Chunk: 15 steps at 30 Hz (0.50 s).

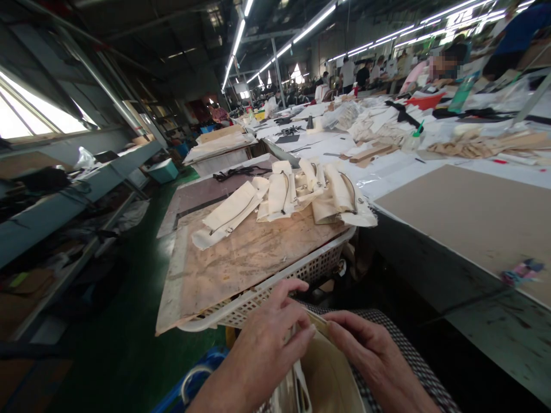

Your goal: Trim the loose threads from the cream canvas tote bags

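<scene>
Head view: across the worn board [241, 269], cream zippered fabric pieces [232, 207] lie ahead of you. Your left hand [279, 332] curls over the beige fabric piece [329, 373] before you, index finger raised; its exact grip cannot be told. Your right hand [370, 350] pinches that piece's upper edge. Keep the edge level and unpuckered between both hands.
</scene>
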Each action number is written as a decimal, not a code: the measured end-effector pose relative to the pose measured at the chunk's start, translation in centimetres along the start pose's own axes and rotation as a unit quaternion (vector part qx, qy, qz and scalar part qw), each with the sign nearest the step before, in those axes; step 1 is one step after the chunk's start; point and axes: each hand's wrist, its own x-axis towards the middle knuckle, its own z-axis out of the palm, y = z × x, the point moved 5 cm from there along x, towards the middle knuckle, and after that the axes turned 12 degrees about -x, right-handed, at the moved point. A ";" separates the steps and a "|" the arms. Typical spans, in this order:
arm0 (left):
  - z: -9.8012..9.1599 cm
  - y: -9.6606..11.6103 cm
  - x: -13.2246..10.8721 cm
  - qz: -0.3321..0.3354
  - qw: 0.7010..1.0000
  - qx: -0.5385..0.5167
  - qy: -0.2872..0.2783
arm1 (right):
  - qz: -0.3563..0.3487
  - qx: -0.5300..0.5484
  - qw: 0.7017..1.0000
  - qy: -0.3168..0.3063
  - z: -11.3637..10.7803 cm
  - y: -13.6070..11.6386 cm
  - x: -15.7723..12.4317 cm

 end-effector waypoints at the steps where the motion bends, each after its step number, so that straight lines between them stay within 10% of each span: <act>1: 0.1 -0.1 0.0 0.004 1.000 0.001 0.008 | -0.002 0.003 1.000 0.000 0.0 0.0 0.0; 15: -0.2 0.8 0.8 0.006 1.000 0.010 -0.029 | -0.021 -0.028 0.999 0.010 -0.1 0.3 0.0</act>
